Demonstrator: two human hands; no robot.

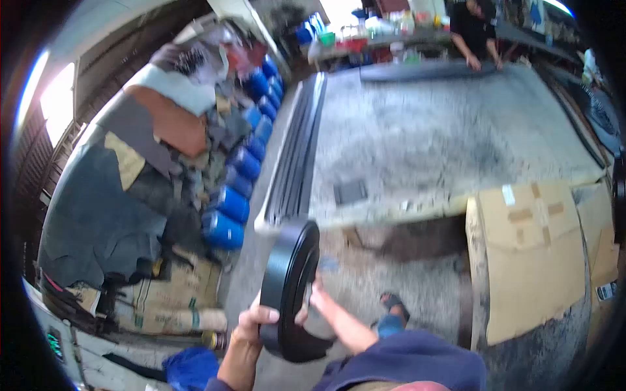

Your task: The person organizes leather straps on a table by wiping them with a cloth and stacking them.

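A wide black strip wound into a thick roll (pixel 287 287) is held upright in front of the body. My left hand (pixel 251 326) grips its lower left edge, with the thumb on the outer face and fingers round the rim. My right hand (pixel 315 294) is at the roll's right side, partly hidden behind it; what its fingers do cannot be made out. Beyond the roll, long black strips (pixel 297 150) lie side by side along the left edge of the big table (pixel 404 130). A small dark piece (pixel 351 191) lies near the table's front edge.
Blue barrels (pixel 231 203) line the left aisle beside a heap of leather pieces (pixel 111 208). A cardboard sheet (pixel 531 260) hangs at the right front. Across the table, a person (pixel 474 32) has both hands on a dark roll (pixel 424 72).
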